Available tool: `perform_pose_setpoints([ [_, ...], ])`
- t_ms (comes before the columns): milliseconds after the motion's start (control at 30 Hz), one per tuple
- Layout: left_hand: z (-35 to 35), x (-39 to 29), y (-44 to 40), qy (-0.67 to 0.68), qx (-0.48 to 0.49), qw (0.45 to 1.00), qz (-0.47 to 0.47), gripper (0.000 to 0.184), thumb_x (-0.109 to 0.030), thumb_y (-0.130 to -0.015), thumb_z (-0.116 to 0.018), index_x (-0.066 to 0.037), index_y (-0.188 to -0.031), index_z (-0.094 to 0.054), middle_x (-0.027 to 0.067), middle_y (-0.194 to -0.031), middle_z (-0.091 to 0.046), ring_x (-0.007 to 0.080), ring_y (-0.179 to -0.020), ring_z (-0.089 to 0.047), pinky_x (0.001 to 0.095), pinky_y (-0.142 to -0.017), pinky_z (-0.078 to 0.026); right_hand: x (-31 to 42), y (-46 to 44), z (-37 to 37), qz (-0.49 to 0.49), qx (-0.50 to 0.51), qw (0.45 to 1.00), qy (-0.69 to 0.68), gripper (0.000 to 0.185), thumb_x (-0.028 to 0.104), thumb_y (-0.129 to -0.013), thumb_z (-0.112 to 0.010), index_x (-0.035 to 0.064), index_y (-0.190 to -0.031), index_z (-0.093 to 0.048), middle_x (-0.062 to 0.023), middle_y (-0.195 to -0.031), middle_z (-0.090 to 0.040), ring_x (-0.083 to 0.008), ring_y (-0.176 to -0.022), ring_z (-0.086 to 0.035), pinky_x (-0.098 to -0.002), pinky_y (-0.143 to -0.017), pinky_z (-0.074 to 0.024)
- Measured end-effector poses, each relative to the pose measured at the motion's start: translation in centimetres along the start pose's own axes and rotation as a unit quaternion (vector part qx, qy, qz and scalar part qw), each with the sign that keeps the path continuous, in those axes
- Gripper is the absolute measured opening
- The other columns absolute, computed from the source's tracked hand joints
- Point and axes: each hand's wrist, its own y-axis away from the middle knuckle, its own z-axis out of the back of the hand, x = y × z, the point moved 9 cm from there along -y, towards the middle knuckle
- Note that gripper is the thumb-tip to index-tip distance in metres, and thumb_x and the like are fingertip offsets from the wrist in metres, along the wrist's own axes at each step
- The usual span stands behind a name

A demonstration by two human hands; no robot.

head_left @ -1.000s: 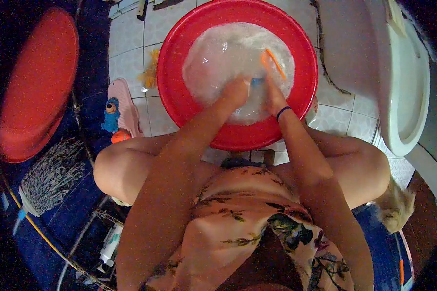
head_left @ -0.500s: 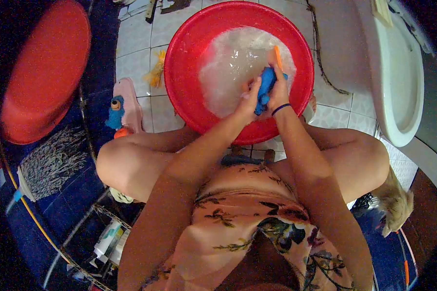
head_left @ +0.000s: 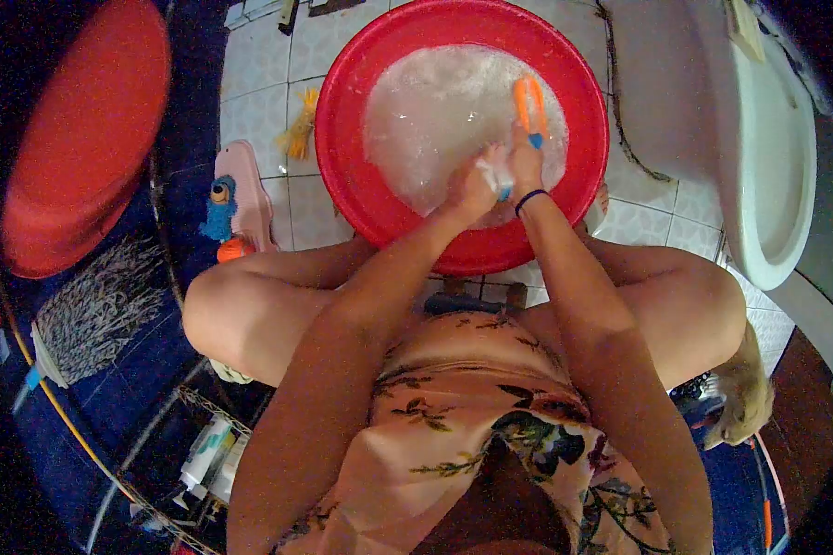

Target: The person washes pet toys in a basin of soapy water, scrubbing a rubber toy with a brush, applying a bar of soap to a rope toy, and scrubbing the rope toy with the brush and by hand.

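A large red basin (head_left: pixel 342 139) of cloudy, sudsy water (head_left: pixel 426 120) stands between my legs. Inside its right side, my right hand (head_left: pixel 526 166) is closed around an orange, loop-shaped piece (head_left: pixel 530 104) with a blue part (head_left: pixel 536 141) at its base. Close beside it, my left hand (head_left: pixel 475 188) is closed, with white suds (head_left: pixel 497 171) over the fingers. A bit of blue (head_left: pixel 504 192) shows between the hands; the rest of the blue thing is hidden. A dark band (head_left: pixel 529 199) circles my right wrist.
A pink slipper (head_left: pixel 245 190) with a blue furry figure (head_left: pixel 219 211) lies left of the basin, near yellow bristles (head_left: pixel 301 125). Farther left are a red tub (head_left: pixel 88 139) and a mop (head_left: pixel 102 310). A white washbasin (head_left: pixel 764 166) stands at right; an animal (head_left: pixel 742 398) is below it.
The blue thing, plainly visible between both hands before, is now mostly hidden. The orange piece has turned to show its loop. Suds now cover the left fingers.
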Motion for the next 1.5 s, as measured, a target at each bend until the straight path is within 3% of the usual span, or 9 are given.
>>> perform_pose_setpoints([
  [300, 4.6, -0.3, -2.7, -0.207, -0.122, 0.966, -0.098, 0.027, -0.028, -0.081, -0.047, -0.021, -0.105, -0.057, 0.01, -0.108, -0.049, 0.0339, -0.098, -0.045, 0.0453, -0.081, -0.039, -1.7, -0.3, -0.8, -0.072, 0.12, 0.988, -0.07, 0.039, 0.042, -0.082, -0.052, 0.0096, -0.104, -0.053, -0.005, -0.098, -0.053, -0.0175, -0.09, -0.048, -0.0325, -0.079, -0.0393],
  [433, -0.6, -2.0, 0.9, -0.37, 0.084, 0.859, -0.343, 0.036, -0.021, -0.077, -0.05, -0.025, -0.113, -0.055, 0.0065, -0.121, -0.044, 0.0299, -0.106, -0.042, 0.047, -0.088, -0.033, -3.6, -1.4, 1.8, -0.139, 0.071, 0.988, 0.007, 0.053, 0.043, -0.078, -0.054, 0.0016, -0.111, -0.051, -0.0103, -0.111, -0.052, -0.0228, -0.1, -0.047, -0.0358, -0.088, -0.0377],
  [533, 1.0, 1.5, -2.7, -0.376, 0.041, 0.913, -0.15, 0.042, -0.022, -0.075, -0.051, -0.029, -0.116, -0.053, 0.0058, -0.124, -0.043, 0.0284, -0.111, -0.041, 0.0469, -0.094, -0.028, -3.1, -1.3, 3.9, -0.096, 0.031, 0.992, 0.08, 0.056, 0.043, -0.078, -0.054, 0.0, -0.112, -0.05, -0.0115, -0.11, -0.052, -0.0238, -0.097, -0.05, -0.038, -0.084, -0.0402],
  [633, -1.5, -0.8, 0.2, -0.447, 0.177, 0.819, -0.314, 0.044, -0.019, -0.078, -0.05, -0.021, -0.122, -0.048, 0.0129, -0.124, -0.041, 0.0311, -0.113, -0.041, 0.0537, -0.095, -0.029, -4.0, -1.6, 2.7, -0.082, 0.035, 0.995, 0.042, 0.057, 0.043, -0.077, -0.056, 0.0012, -0.114, -0.048, -0.0106, -0.109, -0.051, -0.0252, -0.097, -0.05, -0.0426, -0.083, -0.0404],
  [767, -1.3, 1.8, -3.2, -0.371, 0.155, 0.904, -0.145, 0.034, -0.02, -0.08, -0.046, -0.007, -0.109, -0.056, 0.0124, -0.117, -0.047, 0.0303, -0.107, -0.045, 0.0474, -0.088, -0.037, -6.8, -4.9, 4.0, -0.143, 0.146, 0.978, -0.053, 0.054, 0.046, -0.076, -0.057, 0.0081, -0.112, -0.049, -0.0073, -0.11, -0.05, -0.0268, -0.103, -0.046, -0.0489, -0.085, -0.0378],
  [900, -0.2, -0.1, -2.8, 0.14, 0.049, 0.986, 0.07, 0.032, -0.019, -0.076, -0.053, -0.008, -0.105, -0.055, 0.0203, -0.107, -0.048, 0.0385, -0.097, -0.047, 0.0456, -0.085, -0.04, -3.0, -0.9, 0.6, -0.199, 0.211, 0.946, -0.146, 0.05, 0.054, -0.078, -0.052, 0.0156, -0.109, -0.052, -0.0059, -0.108, -0.056, -0.0229, -0.097, -0.053, -0.0422, -0.082, -0.0448],
  [1033, 3.0, -7.7, 0.9, -0.019, -0.007, 0.985, -0.172, 0.031, -0.021, -0.074, -0.057, -0.013, -0.104, -0.052, 0.0208, -0.106, -0.044, 0.0406, -0.097, -0.046, 0.0464, -0.084, -0.04, -0.6, -0.9, 0.3, -0.159, 0.197, 0.956, -0.145, 0.048, 0.048, -0.083, -0.049, 0.0082, -0.109, -0.053, -0.0086, -0.103, -0.058, -0.0232, -0.09, -0.057, -0.0368, -0.081, -0.0469],
  [1167, 6.5, -8.7, 2.2, 0.002, -0.16, 0.983, -0.094, 0.038, -0.026, -0.078, -0.056, -0.007, -0.11, -0.045, 0.0241, -0.108, -0.038, 0.043, -0.094, -0.047, 0.0476, -0.082, -0.041, 5.0, 2.5, -1.4, 0.107, 0.172, 0.978, -0.056, 0.036, 0.044, -0.086, -0.047, 0.0111, -0.099, -0.053, -0.0057, -0.091, -0.058, -0.0189, -0.081, -0.057, -0.0331, -0.072, -0.0486],
  [1500, 10.9, -11.4, 3.8, 0.009, -0.171, 0.984, -0.055, 0.035, -0.031, -0.082, -0.052, -0.004, -0.103, -0.046, 0.0202, -0.1, -0.046, 0.0388, -0.095, -0.049, 0.046, -0.077, -0.043, 7.5, 6.0, -4.4, 0.07, 0.252, 0.953, -0.155, 0.031, 0.035, -0.09, -0.041, 0.0081, -0.089, -0.055, -0.0046, -0.082, -0.055, -0.0161, -0.074, -0.054, -0.0312, -0.069, -0.0461],
])
